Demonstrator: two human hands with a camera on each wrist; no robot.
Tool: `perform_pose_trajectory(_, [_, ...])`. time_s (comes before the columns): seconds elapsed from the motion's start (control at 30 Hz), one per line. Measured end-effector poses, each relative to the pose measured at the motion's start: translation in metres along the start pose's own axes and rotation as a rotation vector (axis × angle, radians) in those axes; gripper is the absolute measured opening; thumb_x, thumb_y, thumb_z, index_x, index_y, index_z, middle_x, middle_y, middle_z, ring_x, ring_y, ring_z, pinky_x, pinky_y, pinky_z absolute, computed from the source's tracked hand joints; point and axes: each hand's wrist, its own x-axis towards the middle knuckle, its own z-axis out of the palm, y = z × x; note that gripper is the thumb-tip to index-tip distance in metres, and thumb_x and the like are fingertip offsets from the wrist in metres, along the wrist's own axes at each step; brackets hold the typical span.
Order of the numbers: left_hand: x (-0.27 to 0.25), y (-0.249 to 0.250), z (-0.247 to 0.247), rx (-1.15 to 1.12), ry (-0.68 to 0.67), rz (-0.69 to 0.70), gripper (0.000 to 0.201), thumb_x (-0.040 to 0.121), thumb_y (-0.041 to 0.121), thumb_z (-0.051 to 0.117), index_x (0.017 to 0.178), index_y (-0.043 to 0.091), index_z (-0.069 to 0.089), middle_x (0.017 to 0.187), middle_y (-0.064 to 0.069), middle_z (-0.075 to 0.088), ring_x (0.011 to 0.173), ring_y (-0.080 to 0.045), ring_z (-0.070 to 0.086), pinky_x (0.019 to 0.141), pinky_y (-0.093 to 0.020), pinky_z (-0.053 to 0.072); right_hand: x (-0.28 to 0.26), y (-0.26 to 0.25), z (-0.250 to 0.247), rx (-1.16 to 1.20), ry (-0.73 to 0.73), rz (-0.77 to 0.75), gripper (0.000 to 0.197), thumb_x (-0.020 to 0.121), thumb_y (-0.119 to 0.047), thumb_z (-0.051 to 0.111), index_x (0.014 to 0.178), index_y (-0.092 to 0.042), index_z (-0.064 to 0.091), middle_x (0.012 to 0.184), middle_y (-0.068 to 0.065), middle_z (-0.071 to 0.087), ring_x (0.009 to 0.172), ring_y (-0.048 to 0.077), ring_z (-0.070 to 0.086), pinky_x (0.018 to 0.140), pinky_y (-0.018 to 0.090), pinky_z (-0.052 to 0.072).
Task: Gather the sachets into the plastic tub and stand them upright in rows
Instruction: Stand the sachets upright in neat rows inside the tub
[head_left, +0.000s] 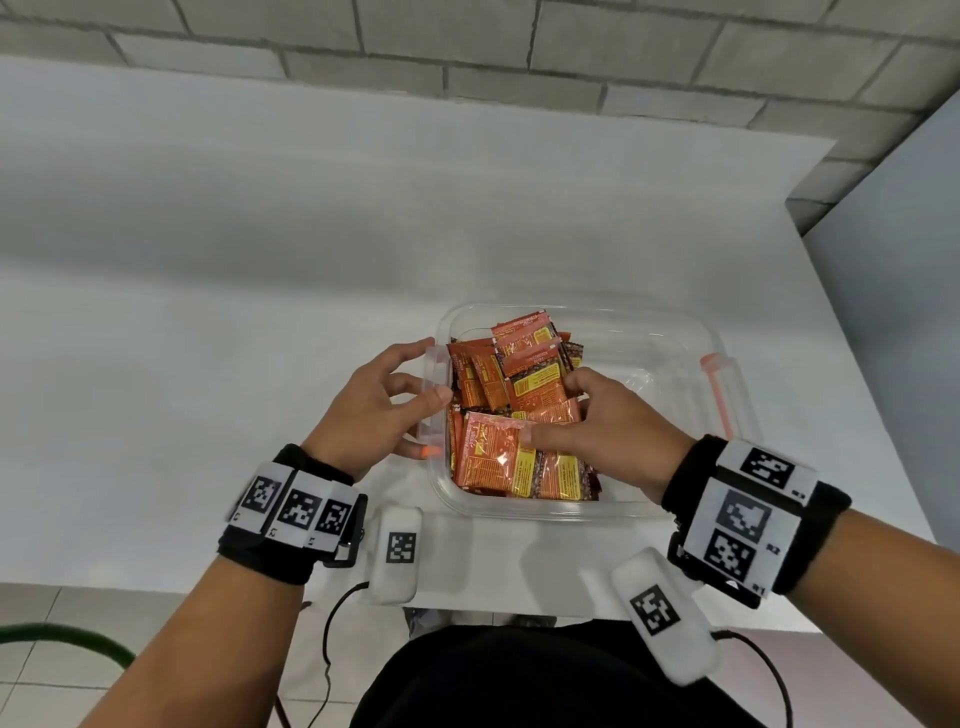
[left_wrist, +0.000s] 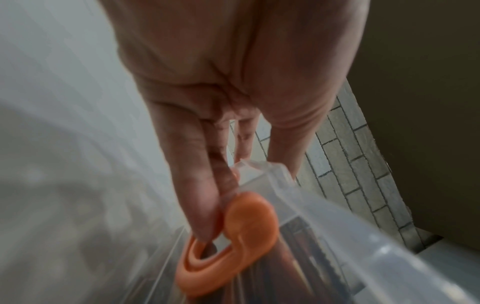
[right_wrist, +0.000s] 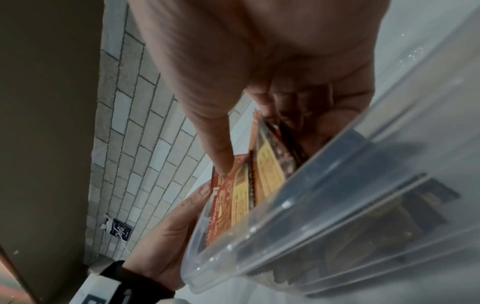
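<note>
Tub: clear plastic tub (head_left: 670, 499) sits on the white tabletop (head_left: 208, 322) at the near right, close to the person's body, its orange latches at the left (left_wrist: 233, 236) and right (head_left: 716, 384) sides.

Sachets: orange-and-yellow sachets (head_left: 524, 374) all lie inside the tub, crowded into its left half; the right half shows bare plastic. None is visible out on the tabletop. The far cluster leans and overlaps untidily, while those at the near wall stand closer to upright.

Left hand: left hand (head_left: 382, 410) is outside the tub's left wall, fingers spread and only lightly bent, tips touching the rim and the left latch. It holds no sachet and appears placed to steady the light tub against sliding.

Right hand: right hand (head_left: 605, 421) reaches down into the tub from the near right, its thumb (head_left: 540, 439) lying along the face of a near-row sachet (head_left: 493, 457) and its fingers curled in behind the middle packets (right_wrist: 267, 164). It looks to be pinching that bunch together, likely so the packets rise as a group rather than one at a time.

Relation: sachets sit directly under and left of the right hand, between it and the left wall that the left hand braces.

Stage: gathering looks finished; squaring the rows, judged from the leaning far cluster, remains.

Risk: slick packets may fan out and topple into the bare right half if released.
</note>
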Motion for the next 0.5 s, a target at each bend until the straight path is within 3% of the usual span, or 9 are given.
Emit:
perform_pose_trajectory(0.07, [0.000, 0.000, 0.000, 0.004, 0.000, 0.000, 0.052, 0.080, 0.028, 0.070, 0.127, 0.038, 0.050, 0.106, -0.012, 0.066, 0.070, -0.024, 0.068, 0.058, -0.039, 0.059, -0.002, -0.006, 0.001, -0.009, -0.018, -0.020, 0.069, 0.075, -0.029, 0.079, 0.133, -0.019, 0.043, 0.118, -0.013, 0.054, 0.104, 0.007, 0.052, 0.093, 0.023, 0.042])
perform_pose_trajectory(0.17, [0.000, 0.000, 0.000, -0.002, -0.003, 0.000, 0.046, 0.083, 0.025, 0.069, 0.122, 0.040, 0.051, 0.107, -0.013, 0.065, 0.074, -0.028, 0.069, 0.060, -0.040, 0.060, -0.003, -0.008, 0.002, -0.015, -0.035, -0.033, 0.082, 0.077, -0.024, 0.077, 0.145, -0.016, 0.031, 0.134, -0.010, 0.046, 0.116, 0.009, 0.045, 0.093, 0.018, 0.032])
perform_pose_trajectory(0.2, [0.000, 0.000, 0.000, -0.003, -0.002, 0.001, 0.046, 0.083, 0.024, 0.069, 0.122, 0.040, 0.051, 0.108, -0.013, 0.065, 0.073, -0.028, 0.069, 0.060, -0.040, 0.060, -0.002, -0.008, 0.002, 0.008, -0.045, -0.037, 0.079, 0.077, -0.022, 0.077, 0.143, -0.019, 0.033, 0.135, -0.011, 0.047, 0.115, 0.009, 0.048, 0.094, 0.017, 0.034])
perform_pose_trajectory(0.27, [0.000, 0.000, 0.000, -0.002, 0.005, 0.002, 0.047, 0.085, 0.022, 0.068, 0.125, 0.037, 0.050, 0.107, -0.014, 0.065, 0.070, -0.024, 0.068, 0.057, -0.037, 0.059, -0.001, -0.005, 0.002, 0.066, -0.079, -0.044, 0.057, 0.077, -0.015, 0.077, 0.123, -0.028, 0.046, 0.117, -0.016, 0.059, 0.098, 0.004, 0.057, 0.091, 0.018, 0.044])
perform_pose_trajectory(0.33, [0.000, 0.000, 0.000, -0.004, 0.008, 0.004, 0.049, 0.085, 0.021, 0.068, 0.128, 0.034, 0.050, 0.107, -0.014, 0.065, 0.067, -0.020, 0.068, 0.055, -0.035, 0.058, 0.002, 0.001, -0.001, 0.112, -0.091, -0.056, 0.046, 0.077, -0.010, 0.077, 0.113, -0.028, 0.054, 0.107, -0.014, 0.066, 0.098, 0.007, 0.063, 0.090, 0.024, 0.049])
perform_pose_trajectory(0.37, [0.000, 0.000, 0.001, -0.008, 0.009, 0.003, 0.049, 0.085, 0.021, 0.068, 0.128, 0.034, 0.050, 0.106, -0.014, 0.065, 0.067, -0.020, 0.068, 0.055, -0.034, 0.058, 0.001, 0.003, -0.004, 0.134, -0.089, -0.067, 0.043, 0.078, -0.007, 0.075, 0.108, -0.030, 0.056, 0.105, -0.014, 0.066, 0.099, 0.007, 0.063, 0.087, 0.021, 0.048])
perform_pose_trajectory(0.43, [0.000, 0.001, 0.001, -0.018, 0.010, 0.003, 0.048, 0.084, 0.021, 0.069, 0.127, 0.034, 0.051, 0.104, -0.014, 0.064, 0.067, -0.020, 0.068, 0.055, -0.035, 0.058, 0.000, 0.007, -0.008, 0.190, -0.079, -0.081, 0.042, 0.078, -0.004, 0.074, 0.108, -0.030, 0.058, 0.105, -0.013, 0.067, 0.099, 0.007, 0.063, 0.086, 0.020, 0.047])
perform_pose_trajectory(0.5, [-0.001, 0.001, 0.001, -0.018, 0.011, 0.002, 0.048, 0.084, 0.021, 0.069, 0.126, 0.036, 0.051, 0.104, -0.013, 0.065, 0.066, -0.021, 0.068, 0.056, -0.036, 0.059, -0.001, 0.012, -0.012, 0.227, -0.061, -0.079, 0.045, 0.078, -0.002, 0.074, 0.114, -0.023, 0.059, 0.108, -0.008, 0.069, 0.102, 0.012, 0.064, 0.094, 0.028, 0.047])
